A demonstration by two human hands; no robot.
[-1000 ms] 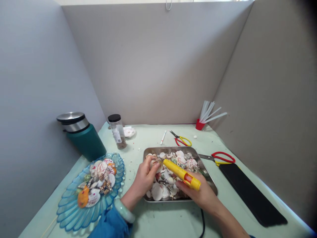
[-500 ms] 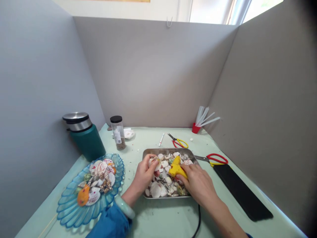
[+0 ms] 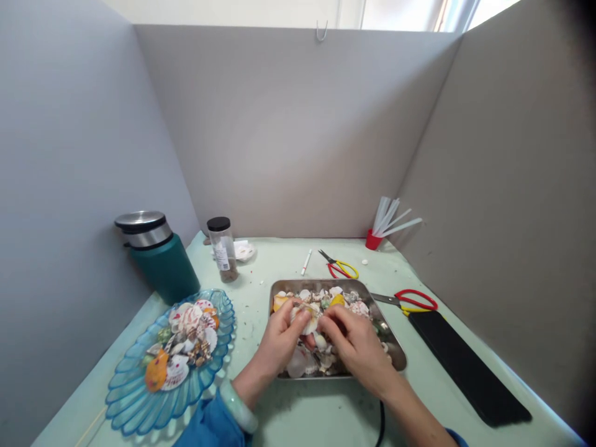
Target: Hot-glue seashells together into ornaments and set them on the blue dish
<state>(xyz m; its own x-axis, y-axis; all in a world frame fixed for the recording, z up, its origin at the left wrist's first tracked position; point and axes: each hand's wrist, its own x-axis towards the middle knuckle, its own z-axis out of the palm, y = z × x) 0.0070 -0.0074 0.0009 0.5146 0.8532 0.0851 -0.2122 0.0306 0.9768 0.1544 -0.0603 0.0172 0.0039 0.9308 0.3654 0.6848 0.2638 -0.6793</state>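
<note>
Over the metal tray (image 3: 397, 355), my left hand (image 3: 282, 332) grips a pale seashell (image 3: 303, 317) between thumb and fingers. My right hand (image 3: 356, 344) is at the shell's right side, its thumb and forefinger pinched together. What those fingertips hold, if anything, is too small to make out. Part of a yellow glue gun (image 3: 338, 300) shows in the tray just behind my right hand, which hides the rest. Many loose shells (image 3: 302, 362) lie in the tray beneath both hands.
On the left stands a blue scalloped plate (image 3: 128, 397) of shells, near a green bottle (image 3: 165, 267) and a black-lidded jar (image 3: 223, 251). Scissors (image 3: 342, 267), larger scissors (image 3: 414, 300), a black slab (image 3: 470, 366) and a red cup (image 3: 373, 240) of glue sticks lie behind and right.
My right hand has let go of the yellow glue gun, which now rests in the tray. Its fingers have moved left to the shell in my left hand.
</note>
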